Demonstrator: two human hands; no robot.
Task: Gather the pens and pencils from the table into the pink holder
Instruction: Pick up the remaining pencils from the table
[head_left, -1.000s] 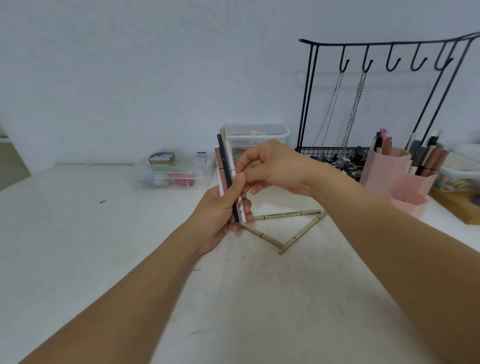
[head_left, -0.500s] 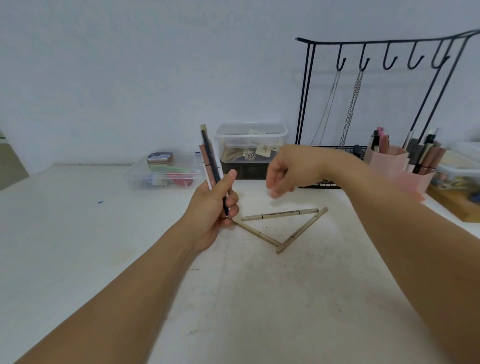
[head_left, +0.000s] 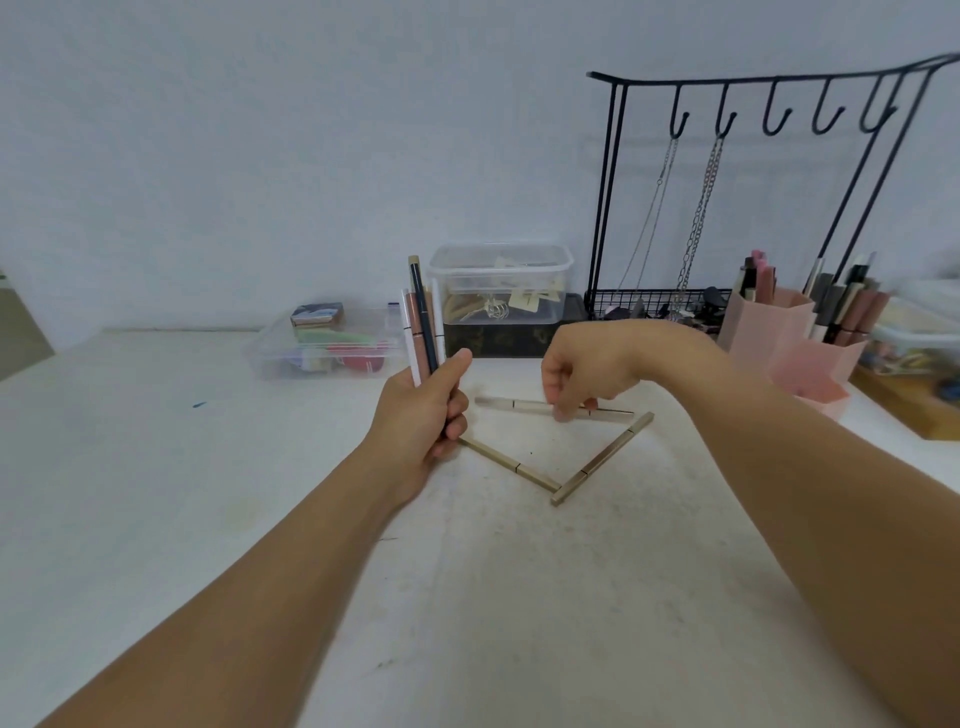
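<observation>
My left hand (head_left: 423, 410) grips a bundle of pens (head_left: 423, 322) upright: a dark blue one, a rose one and white ones. My right hand (head_left: 582, 364) reaches down with its fingertips pinching the far beige pencil (head_left: 511, 404), which lies across the white table (head_left: 519, 597). Two more beige pencils lie in a V in front of it, the left one (head_left: 506, 462) and the right one (head_left: 605, 457), touching at their near ends. The pink holder (head_left: 769, 325) stands at the right with several pens and brushes in its compartments.
A black wire rack (head_left: 737, 83) with hooks and hanging chains stands behind the holder. A clear lidded box (head_left: 501, 280) sits on a dark box at the back centre. A flat clear box (head_left: 332, 343) of small items lies to its left. A wooden tray (head_left: 909, 395) is at far right.
My right hand let go of the bundle, dropped to the table and took hold of the far beige pencil, whose left end has shifted away from me. My left hand moved slightly left with the pens.
</observation>
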